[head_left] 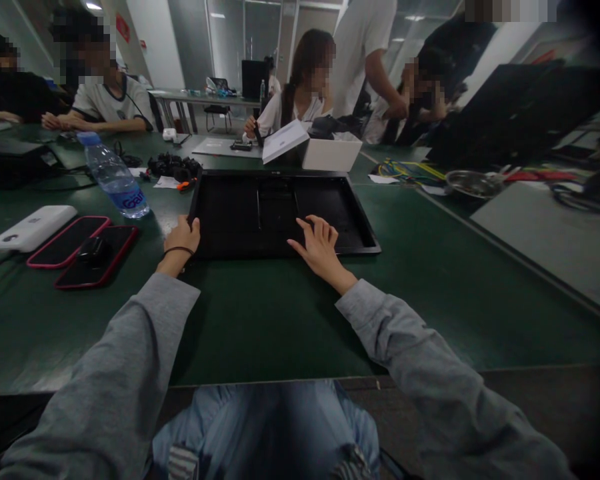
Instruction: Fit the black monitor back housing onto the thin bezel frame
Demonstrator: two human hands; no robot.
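Observation:
A wide, shallow black plastic shell (230, 230), like a monitor housing, lies on the green table in front of me. It has a raised rim and a rectangular recess near its middle. My left hand (181, 239) is closed around the shell's left edge, thumb on the rim and the other fingers mostly hidden behind it. Over the front right part of the shell is my right hand (319, 245), thumb and index finger apart and the other fingers bent, holding nothing. Whether its fingertips touch the surface I cannot tell.
On the left are a tilted water bottle (116, 177), a white power bank (33, 227) and two red-edged phones (70, 241). A white box (333, 153) stands behind the shell. Coloured cables (410, 170) and a metal bowl (473, 183) lie right. Several people sit or stand across the table.

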